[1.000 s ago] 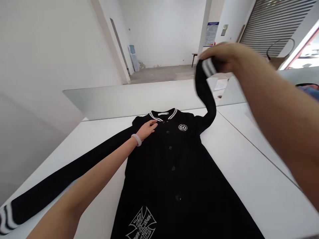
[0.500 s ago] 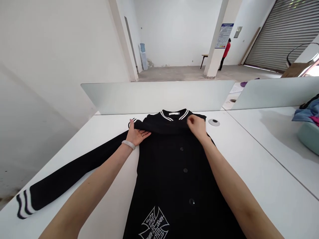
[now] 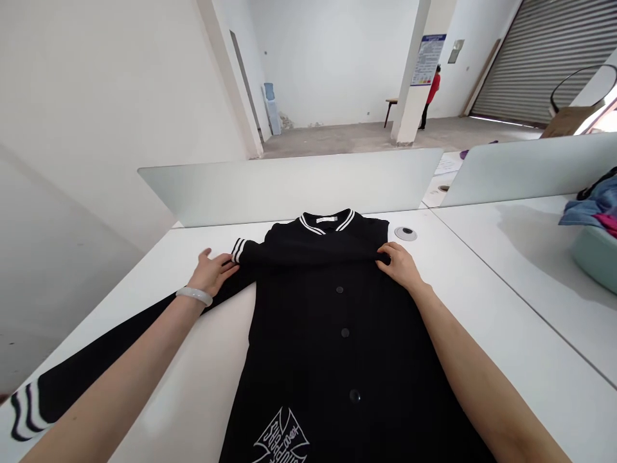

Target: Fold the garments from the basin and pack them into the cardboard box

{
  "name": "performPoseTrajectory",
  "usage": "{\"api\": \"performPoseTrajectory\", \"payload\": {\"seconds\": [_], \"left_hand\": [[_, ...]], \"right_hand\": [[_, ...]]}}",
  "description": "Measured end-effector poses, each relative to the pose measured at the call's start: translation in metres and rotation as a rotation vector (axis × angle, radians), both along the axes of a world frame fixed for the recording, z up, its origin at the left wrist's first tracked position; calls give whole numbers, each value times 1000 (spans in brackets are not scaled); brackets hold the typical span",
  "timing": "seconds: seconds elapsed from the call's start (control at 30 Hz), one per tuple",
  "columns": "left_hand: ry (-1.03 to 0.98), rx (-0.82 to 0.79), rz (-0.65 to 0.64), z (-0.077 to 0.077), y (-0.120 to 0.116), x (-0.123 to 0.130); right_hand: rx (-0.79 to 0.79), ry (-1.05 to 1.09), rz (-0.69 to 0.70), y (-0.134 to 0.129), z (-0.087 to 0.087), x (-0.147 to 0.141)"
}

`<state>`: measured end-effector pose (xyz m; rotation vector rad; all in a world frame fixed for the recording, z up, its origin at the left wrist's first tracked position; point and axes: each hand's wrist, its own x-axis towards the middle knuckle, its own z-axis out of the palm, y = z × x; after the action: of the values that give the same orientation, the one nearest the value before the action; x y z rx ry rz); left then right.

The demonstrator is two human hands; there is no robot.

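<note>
A black button-front garment (image 3: pixel 308 321) with a white-striped collar lies on the white table (image 3: pixel 482 289). One sleeve is folded across its chest, its striped cuff (image 3: pixel 238 249) past the garment's left edge. The other sleeve (image 3: pixel 110 347) stretches out to the lower left, partly under my left forearm. My left hand (image 3: pixel 212 271), with a pale bangle at the wrist, touches the folded cuff with its fingers apart. On the chest's right side, my right hand (image 3: pixel 398 263) pinches the black folded sleeve between thumb and fingers.
A frosted divider (image 3: pixel 299 190) runs along the table's back edge. Right of the collar is a round cable grommet (image 3: pixel 405 233). A pale green basin (image 3: pixel 595 257) holding clothes stands at the far right. A person in red (image 3: pixel 434 87) is beside a distant pillar.
My left hand has moved left to the cuff, which now lies farther out and flatter. My right hand has come down and now pinches the fabric. The view has shifted slightly.
</note>
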<state>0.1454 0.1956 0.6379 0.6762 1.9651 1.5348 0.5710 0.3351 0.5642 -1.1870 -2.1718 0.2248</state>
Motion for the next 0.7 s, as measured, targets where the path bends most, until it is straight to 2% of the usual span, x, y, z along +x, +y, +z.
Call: {"api": "performPoseTrajectory", "payload": {"seconds": [0.07,0.17,0.23,0.37,0.5,0.6,0.7], "left_hand": [[291,-47,-8,2,-2,-7],[713,-172,-132,-3,3,-7],[788,-202,-122,-11,7,-4],[681,-133,69,-30,11,3],[607,-90,101,-43,10,8],[515,16,97,-43,12,9],[286,224,71,-36,16,5]], "right_hand": [[25,15,16,0,-1,1],[75,0,31,1,0,2],[113,-23,41,1,1,3],[156,-47,72,-1,6,3],[200,-101,80,-1,8,1],[223,-178,91,1,6,1],[235,-232,71,2,3,2]]}}
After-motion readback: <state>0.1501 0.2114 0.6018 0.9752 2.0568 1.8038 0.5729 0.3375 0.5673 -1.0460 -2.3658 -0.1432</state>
